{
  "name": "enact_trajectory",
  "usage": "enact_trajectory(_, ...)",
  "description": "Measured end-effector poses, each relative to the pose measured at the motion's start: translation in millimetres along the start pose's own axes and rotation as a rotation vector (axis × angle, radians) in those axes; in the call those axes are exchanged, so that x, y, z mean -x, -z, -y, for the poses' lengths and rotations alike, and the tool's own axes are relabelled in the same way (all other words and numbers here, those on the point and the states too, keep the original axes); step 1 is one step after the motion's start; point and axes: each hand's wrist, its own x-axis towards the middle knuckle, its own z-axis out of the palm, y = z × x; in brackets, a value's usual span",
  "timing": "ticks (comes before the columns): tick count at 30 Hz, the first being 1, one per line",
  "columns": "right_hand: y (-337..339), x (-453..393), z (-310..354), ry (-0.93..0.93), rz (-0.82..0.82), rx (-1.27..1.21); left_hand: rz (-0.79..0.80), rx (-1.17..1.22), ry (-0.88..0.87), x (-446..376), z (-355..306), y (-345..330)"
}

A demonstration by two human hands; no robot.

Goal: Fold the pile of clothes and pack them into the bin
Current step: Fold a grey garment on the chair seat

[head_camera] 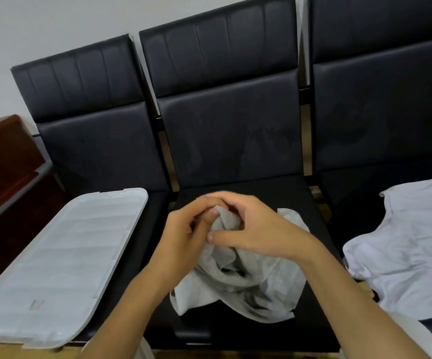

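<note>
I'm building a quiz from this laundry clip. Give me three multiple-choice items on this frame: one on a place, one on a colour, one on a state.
1. Where does the white plastic lid lie?
A. on the left seat
B. on the middle seat
C. on the floor

2. What colour is the garment on the middle seat?
A. red
B. light grey
C. dark blue

3. How does the white shirt on the right seat lie?
A. neatly folded
B. rolled up
C. spread out, unfolded

Answers:
1 A: the lid rests flat on the left seat, beside the hands.
2 B: the bunched cloth that the left hand and right hand grip is light grey.
3 C: the shirt lies open and wrinkled.
</note>
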Motion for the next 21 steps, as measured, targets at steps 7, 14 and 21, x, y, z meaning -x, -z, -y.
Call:
enact_trajectory(7,-1.1,-2.9,-7.1,-0.051,-0.268,0.143,-0.048,-0.002,0.267,14.0,28.5,-9.7)
enact_trajectory(14,10.8,-0.6,-6.2,0.129,-0.591,0.361,-0.196,0.018,0.327,28.8,54.8,-18.5)
enact_trajectory(21,15.3,7.5,27.8,0.294,-0.701,0.442,-0.479,0.008,0.119,18.7,23.9,19.3)
